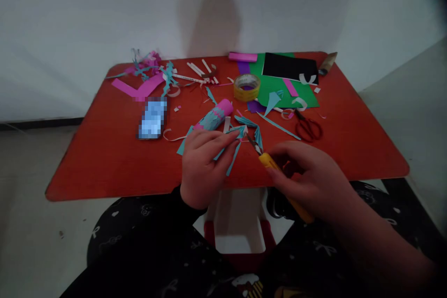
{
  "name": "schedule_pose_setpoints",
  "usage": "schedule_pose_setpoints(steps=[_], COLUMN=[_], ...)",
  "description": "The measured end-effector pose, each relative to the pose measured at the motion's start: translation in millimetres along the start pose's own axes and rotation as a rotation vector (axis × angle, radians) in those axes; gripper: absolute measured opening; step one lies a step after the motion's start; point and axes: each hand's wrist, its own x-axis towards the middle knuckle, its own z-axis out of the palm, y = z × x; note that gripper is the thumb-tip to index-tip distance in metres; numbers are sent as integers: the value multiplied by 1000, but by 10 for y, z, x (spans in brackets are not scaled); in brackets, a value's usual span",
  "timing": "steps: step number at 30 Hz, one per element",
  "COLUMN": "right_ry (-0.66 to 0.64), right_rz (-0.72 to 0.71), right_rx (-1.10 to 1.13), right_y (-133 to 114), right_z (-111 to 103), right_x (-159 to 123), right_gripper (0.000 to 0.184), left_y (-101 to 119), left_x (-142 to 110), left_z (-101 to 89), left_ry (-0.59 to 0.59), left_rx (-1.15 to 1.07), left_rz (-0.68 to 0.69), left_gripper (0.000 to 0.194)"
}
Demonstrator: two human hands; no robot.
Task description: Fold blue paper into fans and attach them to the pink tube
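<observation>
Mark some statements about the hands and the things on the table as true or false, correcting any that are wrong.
1. The right hand holds a yellow-handled tool. True.
2. The left hand is holding the yellow-handled tool as well. False: it pinches blue paper.
3. The black sheet overlaps the green sheet. True.
4. The tape roll is on the floor. False: it is on the red table.
5. The scissors lie on the table, in neither hand. True.
</observation>
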Motion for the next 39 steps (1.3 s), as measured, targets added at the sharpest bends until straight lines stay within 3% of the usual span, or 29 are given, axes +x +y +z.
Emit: schedule_pose_setpoints(steps=[6,10,15,18,21,24,27,31,34,39], right_ry=[43,80,-51,-105,-75,88,230,316,336,291], right_rz=[-4,49,132,158,140,56,-2,-49,-75,-65], right_rx=[-63,-294,-666,-736,-730,-582,-192,300,431,439], right_y=[95,337,661,762,786,722,565,343,264,252], right_z=[-10,16,63,82,98,131,204,346,424,463], right_x=[35,139,272,314,338,346,330,292,283,278], right_gripper=[18,21,21,20,16,10,8,13,19,21], left_y=[-13,-7,0,3,15,29,37,46,56,70], left_x=[4,7,-3,-17,-27,-26,-22,-34,-49,-57], left_z=[3,4,22,40,54,63,75,106,131,157], left_ry=[5,1,-21,-36,-41,-38,-48,-76,-89,-96], left_rx=[-30,-44,-98,-139,-173,-178,-157,-123,-108,-80], left_rz=[-24,-43,-132,-170,-183,-169,-134,-85,-63,-25], left_gripper=[20,20,21,19,20,19,19,20,19,18])
